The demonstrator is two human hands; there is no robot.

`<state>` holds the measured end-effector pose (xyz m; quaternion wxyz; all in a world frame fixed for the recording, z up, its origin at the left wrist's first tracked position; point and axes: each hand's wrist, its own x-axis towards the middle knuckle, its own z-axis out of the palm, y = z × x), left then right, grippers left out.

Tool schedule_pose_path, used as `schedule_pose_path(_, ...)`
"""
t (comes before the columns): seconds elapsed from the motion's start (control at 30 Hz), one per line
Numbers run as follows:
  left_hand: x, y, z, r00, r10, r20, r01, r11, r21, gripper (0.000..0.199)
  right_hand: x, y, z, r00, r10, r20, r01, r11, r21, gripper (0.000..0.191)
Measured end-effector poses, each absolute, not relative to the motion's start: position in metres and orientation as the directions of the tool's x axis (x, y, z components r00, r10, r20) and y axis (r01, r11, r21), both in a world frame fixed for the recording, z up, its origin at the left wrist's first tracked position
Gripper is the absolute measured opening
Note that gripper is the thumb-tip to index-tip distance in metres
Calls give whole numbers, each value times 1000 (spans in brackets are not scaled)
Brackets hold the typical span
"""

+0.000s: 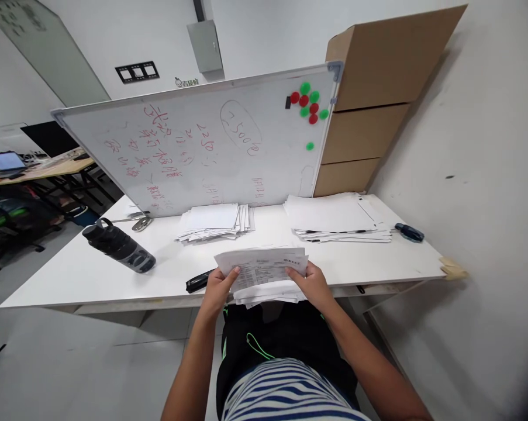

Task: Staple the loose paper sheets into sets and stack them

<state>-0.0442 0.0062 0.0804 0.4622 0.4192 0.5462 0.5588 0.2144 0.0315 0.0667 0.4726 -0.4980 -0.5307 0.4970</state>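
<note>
Both hands hold a small sheaf of printed paper sheets (262, 263) at the front edge of the white table. My left hand (220, 287) grips the left side, its thumb on top of the print. On the right side, my right hand (313, 284) pinches the sheets the same way. Just under and in front of them, nearer my body, lie more papers (270, 292), partly covered. Beside my left hand rests a black stapler-like object (197, 282), its right end hidden by the hand.
Farther back on the table (71, 279) are a left paper stack (213, 219) and a larger right stack (334, 216). A dark bottle (120, 248) stands at left; a dark blue object (409, 232) lies at right. Behind rise a whiteboard (180, 146) and cardboard boxes (364, 134).
</note>
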Motion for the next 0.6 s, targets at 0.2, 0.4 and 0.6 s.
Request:
schedule_pose_path(0.2, -40, 13, 79, -244, 969, 39, -7, -42, 999, 44, 211, 37, 67, -68, 985, 160, -40, 157, -987, 40)
schedule_pose_path(0.4, -38, 16, 53, -283, 959, -9, 74, 31, 997, 47, 207, 39, 42, -28, 992, 121, 75, 123, -990, 43)
schedule_pose_path(0.6, -37, 12, 45, -302, 953, 10, 128, 31, 991, 42, 206, 30, 32, -8, 996, 85, 179, 85, -980, 43)
